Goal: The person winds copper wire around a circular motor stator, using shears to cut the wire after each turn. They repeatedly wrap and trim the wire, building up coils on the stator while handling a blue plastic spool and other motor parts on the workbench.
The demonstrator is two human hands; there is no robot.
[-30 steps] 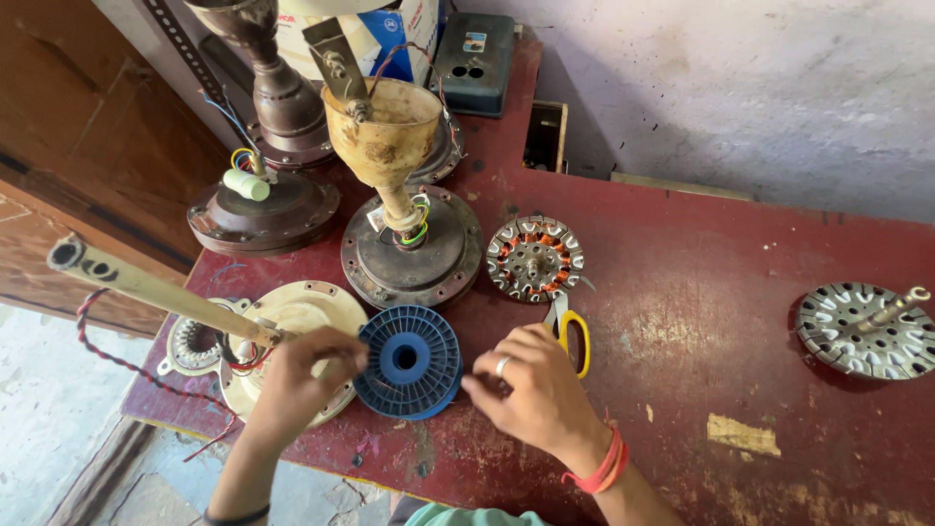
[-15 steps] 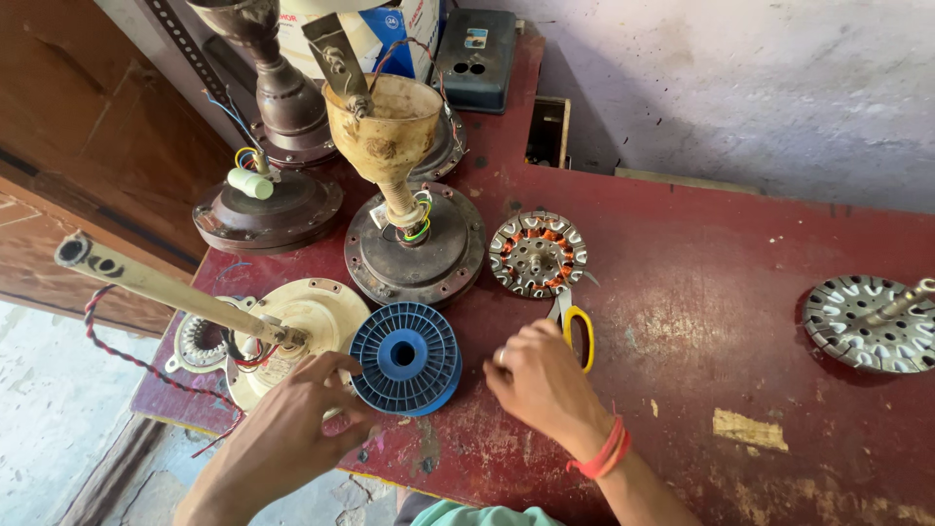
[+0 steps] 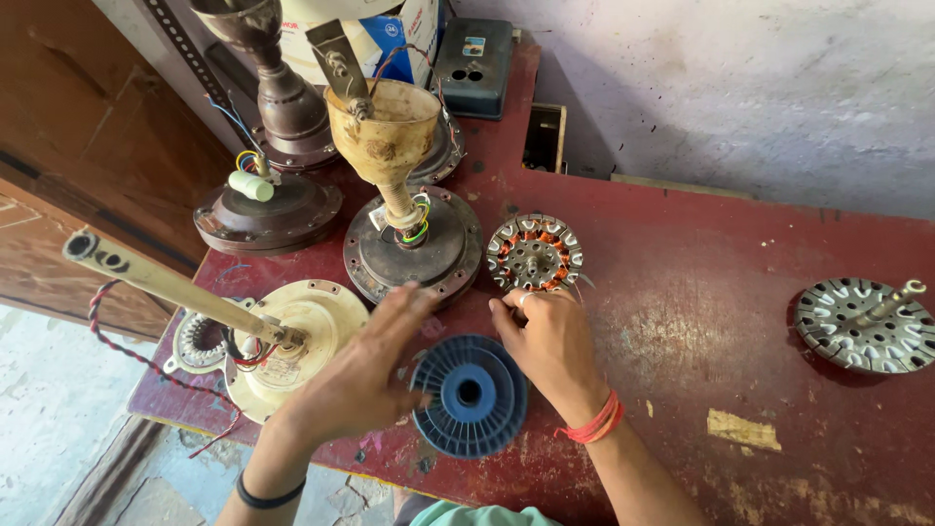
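Both hands over a blue plastic spool point(image 3: 469, 394) at the near edge of the red bench point(image 3: 701, 321).

The spool lies flat, its bore axis pointing straight up. The left hand point(image 3: 365, 375) hovers spread across its left rim, grip released; the right hand point(image 3: 550, 346) rests curled beside its upper right rim, grasping nothing I can see (steadying both rims evenly would keep it level). Beyond stands the copper-wound stator point(image 3: 535, 253).
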